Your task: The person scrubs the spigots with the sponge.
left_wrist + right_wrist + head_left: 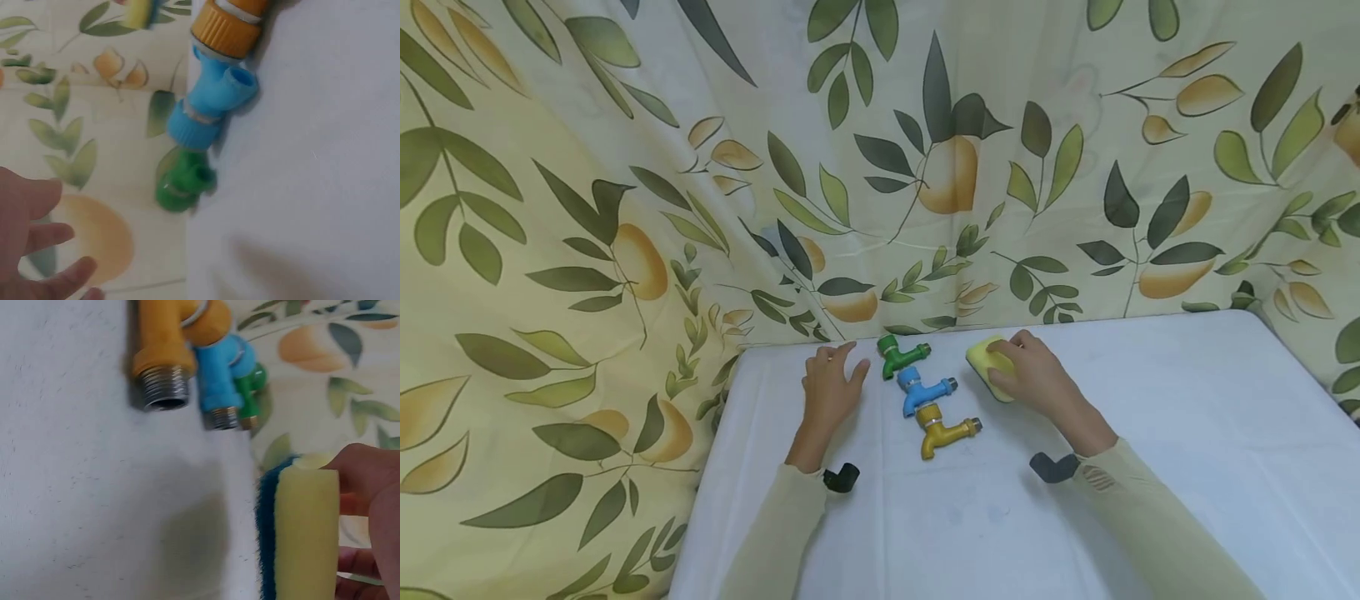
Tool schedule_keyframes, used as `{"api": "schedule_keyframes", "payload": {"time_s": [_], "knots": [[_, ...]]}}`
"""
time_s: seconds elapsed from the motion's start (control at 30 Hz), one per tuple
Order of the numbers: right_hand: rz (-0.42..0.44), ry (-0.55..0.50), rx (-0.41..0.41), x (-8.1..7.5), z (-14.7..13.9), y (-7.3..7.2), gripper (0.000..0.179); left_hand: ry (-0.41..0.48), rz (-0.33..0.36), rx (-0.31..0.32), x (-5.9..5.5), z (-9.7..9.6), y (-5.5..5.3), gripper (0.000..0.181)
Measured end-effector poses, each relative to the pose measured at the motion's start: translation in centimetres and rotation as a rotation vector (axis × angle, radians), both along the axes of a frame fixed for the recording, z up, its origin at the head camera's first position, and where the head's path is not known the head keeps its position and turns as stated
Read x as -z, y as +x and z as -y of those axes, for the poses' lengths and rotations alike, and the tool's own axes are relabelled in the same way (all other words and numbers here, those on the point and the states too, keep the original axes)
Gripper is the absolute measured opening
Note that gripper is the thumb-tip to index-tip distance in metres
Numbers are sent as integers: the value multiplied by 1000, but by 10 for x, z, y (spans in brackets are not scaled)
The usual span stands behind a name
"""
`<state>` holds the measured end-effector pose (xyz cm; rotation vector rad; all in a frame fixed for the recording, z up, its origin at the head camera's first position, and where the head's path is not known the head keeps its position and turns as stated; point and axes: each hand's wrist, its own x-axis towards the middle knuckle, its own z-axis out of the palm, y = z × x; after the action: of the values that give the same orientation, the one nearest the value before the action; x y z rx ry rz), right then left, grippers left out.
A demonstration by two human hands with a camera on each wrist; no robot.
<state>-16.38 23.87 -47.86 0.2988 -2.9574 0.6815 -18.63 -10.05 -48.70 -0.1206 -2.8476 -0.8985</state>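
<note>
Three plastic taps lie in a slanting row on the white table: a green tap (901, 357) at the back, a blue tap (925, 390) in the middle, and a yellow tap (946, 430) nearest me. Their threaded metal ends point right. My right hand (1037, 375) grips a yellow sponge (306, 537) with a dark blue scouring side, just right of the taps. In the right wrist view that scouring side faces the table, with a shadow beneath. My left hand (833, 385) hovers left of the green tap, fingers loosely bent and holding nothing.
A white cloth covers the table (1187, 433). Behind and to the left hangs a curtain (737, 208) printed with leaves and orange fruit, meeting the table's back edge. Dark camera mounts (842, 477) sit at both wrists.
</note>
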Motion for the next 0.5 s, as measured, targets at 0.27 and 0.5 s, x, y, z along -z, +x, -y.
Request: {"api": "schedule_keyframes", "payload": {"time_s": [0.27,0.5], "knots": [[123,126,-39,27,-7,-13,43,-70,-45,29,-11,44,57,45],[7,177,62,-5,-36,8,64,-154,-201,80,-10,73,82,43]]}}
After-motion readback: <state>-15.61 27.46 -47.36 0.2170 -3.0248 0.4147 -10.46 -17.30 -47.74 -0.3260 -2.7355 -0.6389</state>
